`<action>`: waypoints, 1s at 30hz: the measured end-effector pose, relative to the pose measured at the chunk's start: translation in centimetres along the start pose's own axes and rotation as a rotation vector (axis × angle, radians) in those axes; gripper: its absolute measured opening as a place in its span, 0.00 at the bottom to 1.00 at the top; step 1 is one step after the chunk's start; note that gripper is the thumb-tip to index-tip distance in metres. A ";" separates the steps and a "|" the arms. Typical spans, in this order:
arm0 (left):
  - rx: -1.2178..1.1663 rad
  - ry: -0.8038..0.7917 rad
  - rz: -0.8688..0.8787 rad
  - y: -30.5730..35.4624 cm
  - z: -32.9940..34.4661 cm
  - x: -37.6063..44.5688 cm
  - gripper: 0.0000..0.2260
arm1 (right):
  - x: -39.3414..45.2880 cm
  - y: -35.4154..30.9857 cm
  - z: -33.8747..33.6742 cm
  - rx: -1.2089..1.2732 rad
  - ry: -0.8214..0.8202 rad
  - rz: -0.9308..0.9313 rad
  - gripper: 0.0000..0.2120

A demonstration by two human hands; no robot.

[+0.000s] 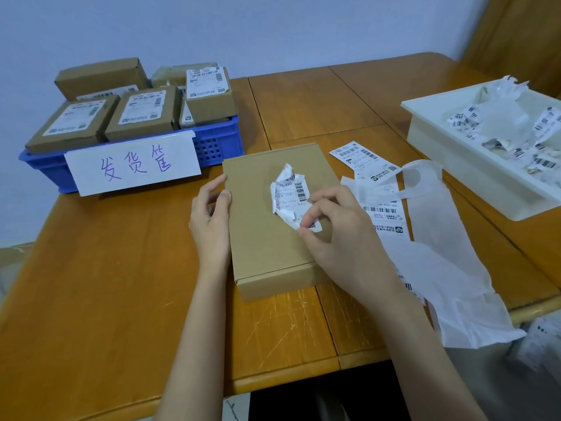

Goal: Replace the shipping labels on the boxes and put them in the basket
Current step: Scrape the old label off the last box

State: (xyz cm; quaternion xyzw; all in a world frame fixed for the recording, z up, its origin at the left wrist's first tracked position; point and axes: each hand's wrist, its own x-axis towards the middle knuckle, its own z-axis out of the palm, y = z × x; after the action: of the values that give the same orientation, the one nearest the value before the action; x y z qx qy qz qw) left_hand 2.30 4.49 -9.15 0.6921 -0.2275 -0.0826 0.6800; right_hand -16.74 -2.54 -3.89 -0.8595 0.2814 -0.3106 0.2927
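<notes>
A flat brown cardboard box (261, 238) lies in the middle of the wooden table. On its top sits a crumpled, partly peeled old shipping label (290, 192). My right hand (337, 235) pinches the near end of that label between thumb and fingers. My left hand (211, 214) holds the box's left edge, thumb on top. Fresh labels (362, 159) lie just right of the box. The blue basket (218, 144) at the back left holds several labelled boxes.
A white paper sign (133, 164) with handwriting leans on the basket's front. White backing paper strips (440, 238) trail along the right of the box. A white tray (455, 165) with crumpled old labels stands at the right edge of the table.
</notes>
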 end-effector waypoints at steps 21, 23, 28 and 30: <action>-0.008 0.002 -0.001 0.2 0.0 -0.1 0.12 | 0.2 0.0 0.2 -0.025 0.016 -0.005 0.04; -0.002 0.001 -0.001 0.1 0.0 0.0 0.12 | 0.2 -0.1 0.8 -0.085 0.056 -0.002 0.05; 0.000 -0.002 0.004 -0.1 0.0 0.0 0.13 | 0.4 -0.4 1.2 -0.115 0.084 0.040 0.04; 0.001 0.000 0.006 -0.2 -0.1 -0.1 0.13 | 0.4 -0.4 0.7 -0.041 0.050 0.064 0.05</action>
State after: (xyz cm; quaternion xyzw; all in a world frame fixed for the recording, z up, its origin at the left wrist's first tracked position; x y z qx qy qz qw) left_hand 2.28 4.57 -9.31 0.6917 -0.2295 -0.0803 0.6800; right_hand -15.83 -2.32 -3.89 -0.8478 0.3223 -0.3166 0.2777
